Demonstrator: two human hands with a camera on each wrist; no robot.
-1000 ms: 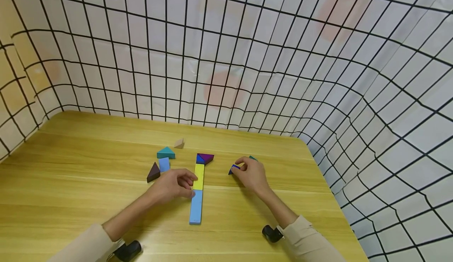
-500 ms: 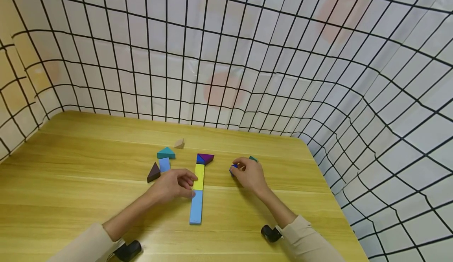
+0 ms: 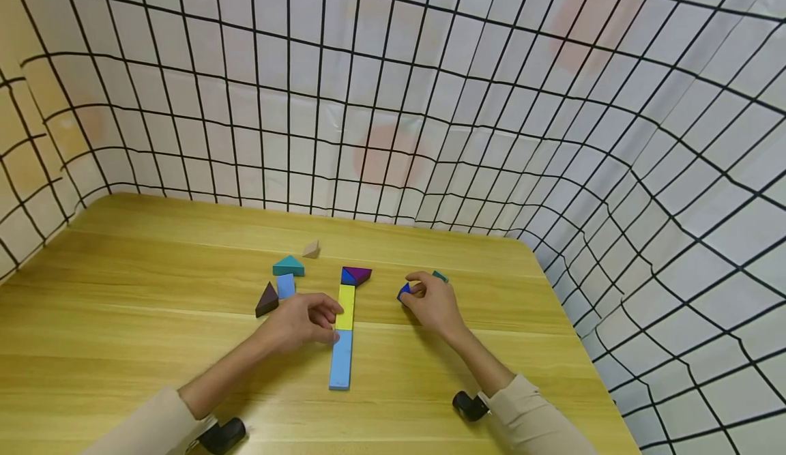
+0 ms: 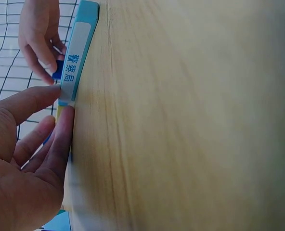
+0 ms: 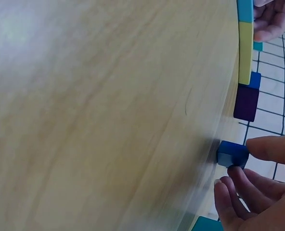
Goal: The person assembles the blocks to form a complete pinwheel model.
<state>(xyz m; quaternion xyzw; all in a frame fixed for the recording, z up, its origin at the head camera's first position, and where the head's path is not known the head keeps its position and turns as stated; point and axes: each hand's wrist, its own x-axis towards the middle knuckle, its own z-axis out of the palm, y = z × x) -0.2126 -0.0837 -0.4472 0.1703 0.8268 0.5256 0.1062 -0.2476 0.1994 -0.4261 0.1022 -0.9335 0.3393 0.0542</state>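
Observation:
My left hand point(image 3: 297, 322) touches the left side of a row of flat blocks, thumb and fingertips loosely bent where a yellow block point(image 3: 346, 308) meets a long light blue block point(image 3: 340, 366). Printed characters show on the light blue block's side in the left wrist view. At the row's far end are a small blue triangular block point(image 3: 346, 278) and a purple triangular block point(image 3: 361, 274). Right of the row, my right hand point(image 3: 434, 303) pinches a dark blue triangular block point(image 5: 230, 154) between thumb and fingers, close over the table. A teal block point(image 3: 440, 276) lies behind that hand, partly hidden.
Left of the row lie a teal triangular block point(image 3: 288, 265), a light blue block point(image 3: 285, 286), a dark brown triangular block point(image 3: 267, 300) and, farther back, a tan block point(image 3: 311, 250). A black wire grid point(image 3: 288, 121) borders the table's back and sides.
The dark blue triangular block has turned between my right fingers, showing a different face. My right hand has shifted very slightly; my left hand stays still at the row.

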